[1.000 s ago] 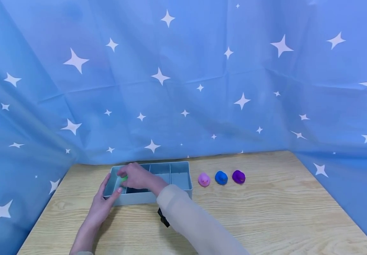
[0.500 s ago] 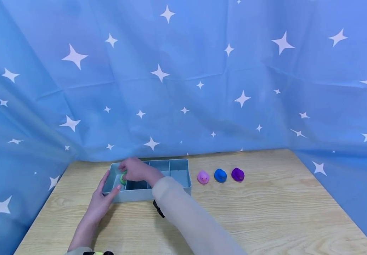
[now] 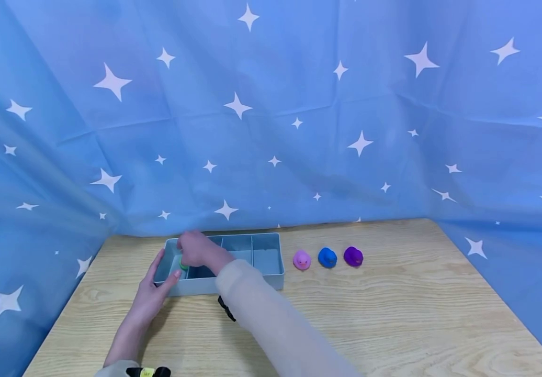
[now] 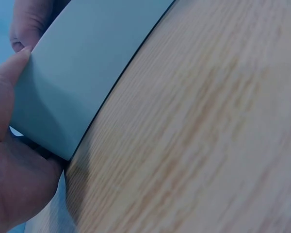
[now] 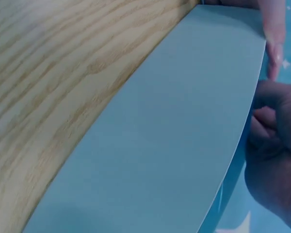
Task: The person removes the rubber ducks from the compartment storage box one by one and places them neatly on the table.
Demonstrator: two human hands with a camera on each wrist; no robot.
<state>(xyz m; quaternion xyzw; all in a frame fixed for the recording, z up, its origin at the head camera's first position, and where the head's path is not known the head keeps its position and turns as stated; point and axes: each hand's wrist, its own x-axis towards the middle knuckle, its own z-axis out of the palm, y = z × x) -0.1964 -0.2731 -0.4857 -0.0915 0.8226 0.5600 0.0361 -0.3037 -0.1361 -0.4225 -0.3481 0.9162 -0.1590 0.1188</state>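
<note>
A grey-blue divided box (image 3: 205,286) sits at the table's left, its long side facing me. My left hand (image 3: 149,297) grips its left end, thumb over the front rim and fingers along the end wall. My right hand (image 3: 199,250) reaches into the leftmost compartment with bent fingers. Under them shows a small green toy duck (image 3: 183,263), mostly covered, which the fingers seem to pinch. In the right wrist view, the box's wall (image 5: 155,131) hides the duck. The left wrist view shows my left thumb (image 4: 17,65) at the rim.
Right of the box, a pink duck (image 3: 302,260), a blue duck (image 3: 327,257) and a purple duck (image 3: 353,256) stand in a row on the wooden table (image 3: 393,314). A blue star-patterned cloth (image 3: 271,131) hangs behind and at both sides.
The green duck has gone lower into the leftmost compartment with my right hand, which has turned slightly over it. My left hand keeps its place on the box. The head view has shifted slightly.
</note>
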